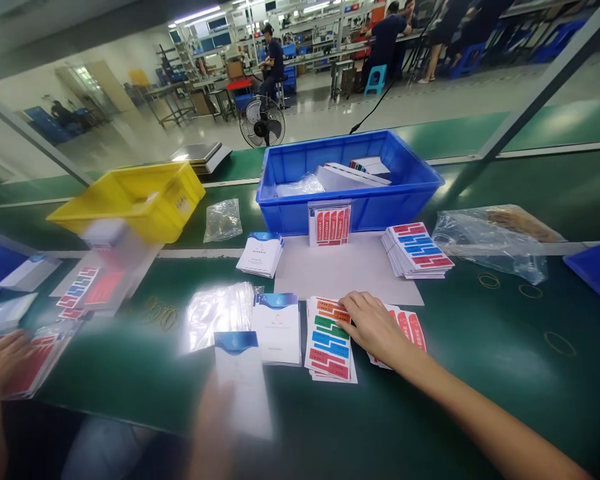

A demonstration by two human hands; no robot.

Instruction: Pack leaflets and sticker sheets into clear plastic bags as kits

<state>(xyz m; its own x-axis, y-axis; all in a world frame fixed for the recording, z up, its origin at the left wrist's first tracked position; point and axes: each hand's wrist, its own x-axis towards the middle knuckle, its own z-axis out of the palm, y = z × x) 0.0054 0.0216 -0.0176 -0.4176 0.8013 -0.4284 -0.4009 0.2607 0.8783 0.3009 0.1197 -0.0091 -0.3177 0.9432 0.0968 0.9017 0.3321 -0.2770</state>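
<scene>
R hand (375, 325): fingers flat on my colour sticker stack (331, 340), nothing gripped
L hand (3, 363): 9 o'clock, too blurred, can't tell grip
Blue bin (360, 203): 12 o'clock

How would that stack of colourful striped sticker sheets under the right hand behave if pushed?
The stack of colourful striped sticker sheets would probably fan apart: its edges are already staggered. Single sheets look thin, so likely floppy and light. The right hand lies flat on it, pinning it.
</scene>
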